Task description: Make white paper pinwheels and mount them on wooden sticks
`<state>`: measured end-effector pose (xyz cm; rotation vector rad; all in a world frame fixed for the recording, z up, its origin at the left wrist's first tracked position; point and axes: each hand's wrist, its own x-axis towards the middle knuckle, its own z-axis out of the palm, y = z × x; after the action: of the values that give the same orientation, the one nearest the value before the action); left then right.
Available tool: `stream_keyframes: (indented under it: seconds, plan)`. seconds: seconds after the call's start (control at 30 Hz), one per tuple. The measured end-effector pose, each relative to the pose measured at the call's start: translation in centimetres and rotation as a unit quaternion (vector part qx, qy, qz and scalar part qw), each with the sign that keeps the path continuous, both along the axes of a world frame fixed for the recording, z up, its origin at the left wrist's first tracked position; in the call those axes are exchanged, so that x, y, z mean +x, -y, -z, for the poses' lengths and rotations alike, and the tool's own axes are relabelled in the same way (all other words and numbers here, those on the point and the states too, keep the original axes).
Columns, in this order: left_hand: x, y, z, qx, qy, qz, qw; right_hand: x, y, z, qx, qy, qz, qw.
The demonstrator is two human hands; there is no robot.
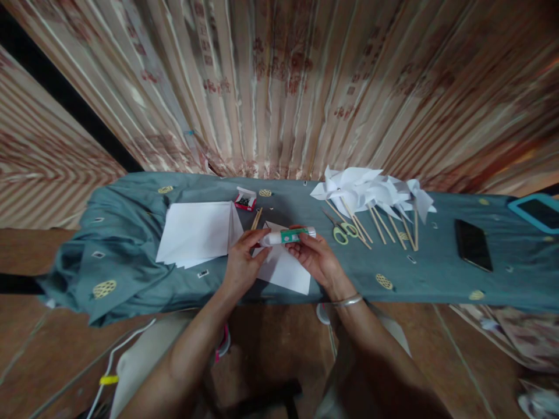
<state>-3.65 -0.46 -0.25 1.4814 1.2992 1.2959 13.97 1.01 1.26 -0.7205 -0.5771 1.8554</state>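
Note:
A glue stick (pixel 292 235) with a green label lies level between my two hands. My left hand (pixel 246 256) grips its white end. My right hand (pixel 315 254) has its fingers closed around the other, clear end. Beneath them a white paper sheet (pixel 286 270) rests on the cloth-covered table, partly covered by my hands. Just beyond my left hand are a few thin wooden sticks (pixel 257 218). A stack of white paper (pixel 194 231) sits to the left of that hand.
A small red box (pixel 245 199) with dark bits inside stands open at the back. Green-handled scissors (pixel 345 231) lie right of my hands, beside several white paper pinwheels (pixel 371 189) on sticks. Farther right are a black phone (pixel 474 244) and a blue-framed device (pixel 536 210).

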Motion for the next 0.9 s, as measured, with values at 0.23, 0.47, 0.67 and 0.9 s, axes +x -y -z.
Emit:
stream_keyframes:
  seconds: [0.23, 0.47, 0.67, 0.9]
  plan:
    - [-0.1, 0.2, 0.4, -0.023, 0.01, -0.022, 0.999, 0.2, 0.0, 0.3, 0.004, 0.046, 0.019, 0.999]
    - [-0.5, 0.4, -0.2, -0.033, 0.034, -0.043, 0.998, 0.4, -0.1, 0.1, 0.006, 0.085, 0.025, 0.996]
    - [-0.7, 0.6, -0.3, -0.063, 0.088, -0.012, 0.994, 0.1, 0.0, 0.6, -0.005, 0.088, 0.0, 0.996]
    - [-0.5, 1.1, -0.6, -0.136, 0.165, 0.023, 0.977, -1.4, 0.8, 1.1, -0.004, 0.101, -0.034, 0.994]
